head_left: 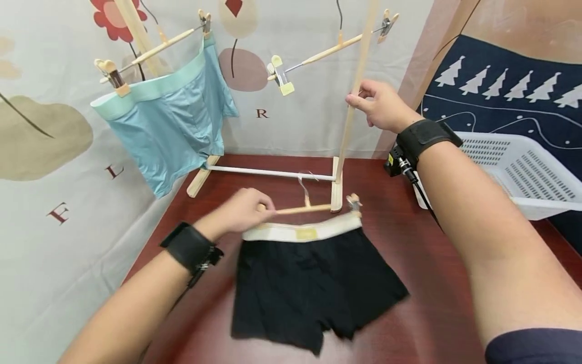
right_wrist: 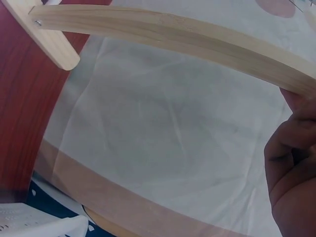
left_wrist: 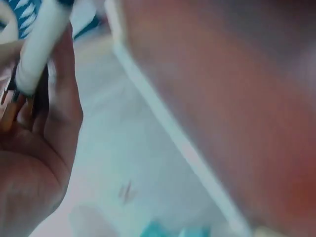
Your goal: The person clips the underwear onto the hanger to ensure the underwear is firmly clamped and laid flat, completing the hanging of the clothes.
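Observation:
Black boxer briefs (head_left: pixel 313 283) with a white waistband hang from a wooden clip hanger (head_left: pixel 302 209) low over the table. My left hand (head_left: pixel 247 210) grips the hanger's left end, covering the clip there. The clip (head_left: pixel 353 202) at the right end bites the waistband. In the left wrist view, the left hand (left_wrist: pixel 37 138) is curled around that end, with the white waistband (left_wrist: pixel 42 49) crossing it. My right hand (head_left: pixel 379 103) pinches the wooden upright (head_left: pixel 352 111) of a rack between thumb and fingers. The right wrist view shows its curled fingers at the upright's edge.
Light-blue boxer briefs (head_left: pixel 168 111) hang from a clip hanger (head_left: pixel 168 44) on the rack's left. Another clip hanger (head_left: pixel 334 49) hangs at its right with nothing clipped on. A white crossbar (head_left: pixel 273 172) joins the rack's feet. A white perforated basket (head_left: pixel 523 156) stands right on the table (head_left: pixel 436 283).

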Demonstrator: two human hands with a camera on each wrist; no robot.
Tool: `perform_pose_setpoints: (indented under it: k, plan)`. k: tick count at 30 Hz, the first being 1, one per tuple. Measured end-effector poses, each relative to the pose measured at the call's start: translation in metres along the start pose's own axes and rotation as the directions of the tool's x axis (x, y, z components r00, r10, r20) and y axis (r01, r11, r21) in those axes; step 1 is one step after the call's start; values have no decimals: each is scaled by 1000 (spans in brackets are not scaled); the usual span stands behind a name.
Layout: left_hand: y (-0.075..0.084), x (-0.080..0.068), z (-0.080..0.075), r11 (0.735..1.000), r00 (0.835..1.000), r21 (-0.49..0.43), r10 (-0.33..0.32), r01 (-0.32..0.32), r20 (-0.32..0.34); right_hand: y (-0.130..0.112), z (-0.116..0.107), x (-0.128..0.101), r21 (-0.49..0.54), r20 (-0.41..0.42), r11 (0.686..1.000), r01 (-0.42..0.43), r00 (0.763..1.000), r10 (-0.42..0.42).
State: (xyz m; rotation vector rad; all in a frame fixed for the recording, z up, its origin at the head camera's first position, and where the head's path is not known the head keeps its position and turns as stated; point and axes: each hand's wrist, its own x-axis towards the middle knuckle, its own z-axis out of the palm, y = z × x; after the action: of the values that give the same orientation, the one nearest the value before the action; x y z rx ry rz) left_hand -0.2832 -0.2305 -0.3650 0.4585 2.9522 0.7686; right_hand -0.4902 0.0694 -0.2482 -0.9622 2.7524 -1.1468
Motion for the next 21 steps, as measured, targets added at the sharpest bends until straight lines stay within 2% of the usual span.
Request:
perform_pose_setpoints:
  k: [2, 3, 5, 7, 9, 11, 13, 14, 17, 19, 21]
  plan:
    - [-4, -15, -30, 997, 992, 47, -61, 66, -106, -1, 0, 0, -10, 1, 1000, 8, 1000, -8]
    - [-5, -23, -46, 993, 983, 69, -87, 99, -163, -2, 1, 0, -15, -1, 1000, 11, 1000, -11]
    - [-8, -36, -75, 983, 950, 116, -106, 145, -293, -2, 1, 0, -16, -5, 1000, 14, 1000, -14]
    - [-9, -48, -102, 971, 899, 143, -117, 193, -421, -1, 1, 0, -14, -4, 1000, 13, 1000, -13]
    - [-7, -57, -127, 957, 837, 166, -117, 240, -534, -1, 1, -1, -11, -7, 1000, 15, 1000, -15]
    - [-3, -62, -150, 942, 778, 166, -132, 291, -615, -2, 1, -1, -4, -6, 1000, 16, 1000, -16]
    - [2, -62, -171, 923, 737, 187, -135, 337, -662, -2, 0, -1, -3, -7, 1000, 17, 1000, -17]
    - [5, -60, -180, 913, 723, 205, -128, 354, -679, -2, 0, -2, -4, -6, 1000, 17, 1000, -17]
    - [14, -50, -202, 886, 698, 256, -100, 386, -709, -1, 0, -3, -4, -3, 1000, 13, 1000, -13]
    - [19, -40, -211, 863, 693, 298, -81, 409, -716, -1, 0, -3, -5, -5, 1000, 11, 1000, -11]
    - [22, -32, -218, 850, 687, 315, -72, 421, -723, -1, 0, -4, -11, -11, 1000, 15, 1000, -15]
